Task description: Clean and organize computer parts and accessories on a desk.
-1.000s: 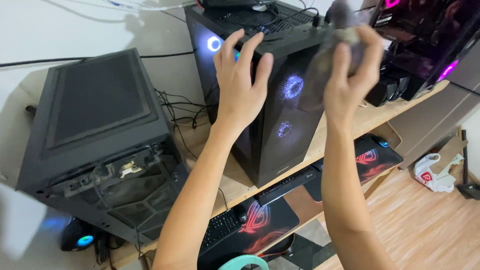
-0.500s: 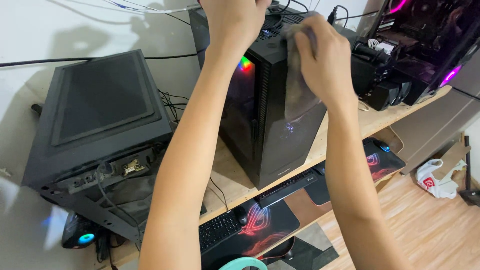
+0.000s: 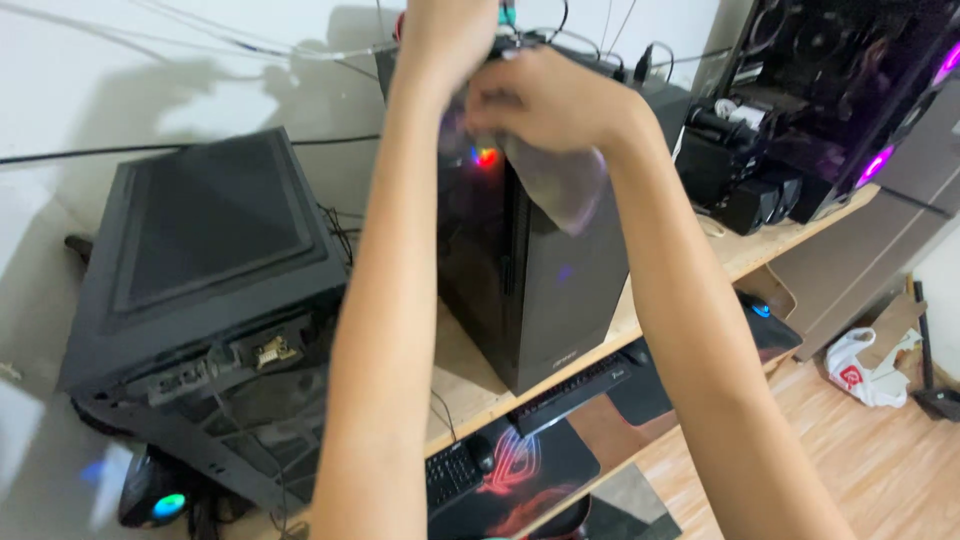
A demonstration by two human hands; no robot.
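My left hand and right hand are bare, no gloves, rings or watch that I can see. Both my forearms are uncovered down to the bottom of the view; no sleeve shows anywhere.

Grey cloth against black computer tower

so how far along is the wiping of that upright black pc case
Done: nothing can be read as finished; how clean the panels are cannot be judged here. In hand: the right hand presses a grey cloth against the top front edge of the upright black case, and the left hand rests on its top. Left: the cloth hangs over only the upper front; the lower front and side panel are untouched by it.
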